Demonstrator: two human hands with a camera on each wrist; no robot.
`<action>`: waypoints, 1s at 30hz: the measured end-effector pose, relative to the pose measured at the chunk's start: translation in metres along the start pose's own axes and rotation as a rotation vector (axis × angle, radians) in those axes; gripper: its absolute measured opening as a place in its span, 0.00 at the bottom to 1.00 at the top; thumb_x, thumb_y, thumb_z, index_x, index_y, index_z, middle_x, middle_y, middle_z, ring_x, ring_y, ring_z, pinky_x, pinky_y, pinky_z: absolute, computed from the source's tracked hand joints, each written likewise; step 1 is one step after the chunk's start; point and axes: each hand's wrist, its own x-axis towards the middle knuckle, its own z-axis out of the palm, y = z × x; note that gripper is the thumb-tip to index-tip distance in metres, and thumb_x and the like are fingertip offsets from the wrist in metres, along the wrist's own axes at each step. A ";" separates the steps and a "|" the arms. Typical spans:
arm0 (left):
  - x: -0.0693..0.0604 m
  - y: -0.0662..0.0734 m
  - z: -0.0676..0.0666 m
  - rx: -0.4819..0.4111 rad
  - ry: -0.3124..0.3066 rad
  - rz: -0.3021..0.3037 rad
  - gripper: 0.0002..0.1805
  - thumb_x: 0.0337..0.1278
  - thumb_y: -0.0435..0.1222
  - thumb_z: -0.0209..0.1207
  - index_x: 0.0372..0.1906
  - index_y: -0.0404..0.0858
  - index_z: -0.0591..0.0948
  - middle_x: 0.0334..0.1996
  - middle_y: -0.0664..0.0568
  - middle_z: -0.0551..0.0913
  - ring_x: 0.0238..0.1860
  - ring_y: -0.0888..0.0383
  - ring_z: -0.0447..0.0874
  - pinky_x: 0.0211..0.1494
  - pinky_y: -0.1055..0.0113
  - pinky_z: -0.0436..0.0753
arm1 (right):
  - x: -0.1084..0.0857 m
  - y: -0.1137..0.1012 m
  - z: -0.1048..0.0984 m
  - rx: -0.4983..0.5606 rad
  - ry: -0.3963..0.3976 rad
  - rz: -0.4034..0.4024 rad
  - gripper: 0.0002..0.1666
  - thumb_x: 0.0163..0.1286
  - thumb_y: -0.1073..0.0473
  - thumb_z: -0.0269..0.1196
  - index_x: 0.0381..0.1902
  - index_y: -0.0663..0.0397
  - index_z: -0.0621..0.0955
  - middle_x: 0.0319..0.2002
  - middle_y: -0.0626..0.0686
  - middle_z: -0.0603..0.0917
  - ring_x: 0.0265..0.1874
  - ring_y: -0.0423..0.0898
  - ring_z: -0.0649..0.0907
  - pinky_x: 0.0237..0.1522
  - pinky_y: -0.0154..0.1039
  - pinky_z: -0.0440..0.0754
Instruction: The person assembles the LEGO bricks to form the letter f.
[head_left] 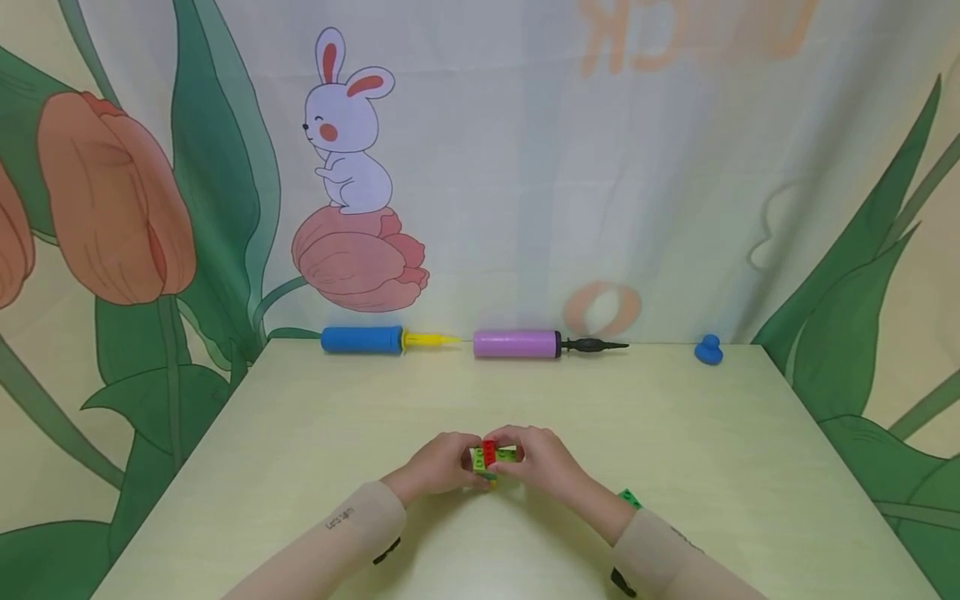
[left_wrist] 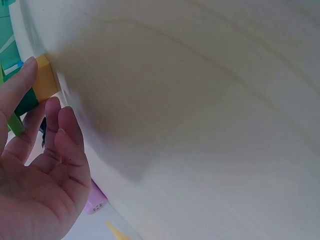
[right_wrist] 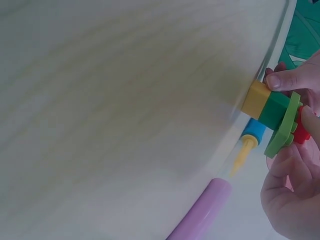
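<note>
Both hands meet over the middle of the table around a small stack of toy bricks. In the right wrist view the stack shows a yellow brick [right_wrist: 256, 100], a dark green brick [right_wrist: 274, 110], a light green plate [right_wrist: 285, 127] and a red brick [right_wrist: 301, 126] on the plate. My left hand [head_left: 442, 463] pinches the yellow and dark green end between thumb and fingers. The red brick [head_left: 490, 452] is pinched by my right hand [head_left: 547, 458]. In the left wrist view the left hand [left_wrist: 47, 175] hides part of the stack.
Beside the right forearm lies a green brick [head_left: 628, 498], partly hidden. Along the table's back edge are a blue pump [head_left: 362, 340] with a yellow nozzle, a purple pump [head_left: 517, 344] with a black nozzle, and a small blue object [head_left: 708, 350]. A printed curtain [head_left: 480, 167] hangs behind.
</note>
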 end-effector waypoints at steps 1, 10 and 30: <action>0.000 -0.001 0.000 0.000 0.001 0.001 0.15 0.46 0.40 0.73 0.38 0.43 0.81 0.20 0.55 0.75 0.21 0.62 0.68 0.26 0.69 0.69 | 0.000 0.000 0.000 0.003 0.001 0.003 0.20 0.58 0.56 0.72 0.49 0.48 0.83 0.43 0.44 0.86 0.22 0.38 0.71 0.24 0.33 0.68; 0.001 -0.001 0.000 0.003 -0.004 -0.013 0.17 0.45 0.41 0.74 0.40 0.44 0.82 0.21 0.56 0.75 0.22 0.62 0.69 0.27 0.69 0.70 | 0.000 0.001 0.001 0.023 -0.007 0.020 0.20 0.58 0.56 0.72 0.50 0.48 0.83 0.43 0.44 0.86 0.23 0.39 0.72 0.25 0.33 0.69; -0.001 -0.002 0.002 0.012 -0.001 -0.008 0.16 0.45 0.42 0.74 0.39 0.44 0.81 0.19 0.55 0.75 0.20 0.62 0.68 0.26 0.69 0.70 | 0.004 0.001 -0.004 0.016 -0.046 0.030 0.21 0.55 0.54 0.74 0.49 0.45 0.85 0.40 0.41 0.86 0.48 0.44 0.82 0.50 0.51 0.74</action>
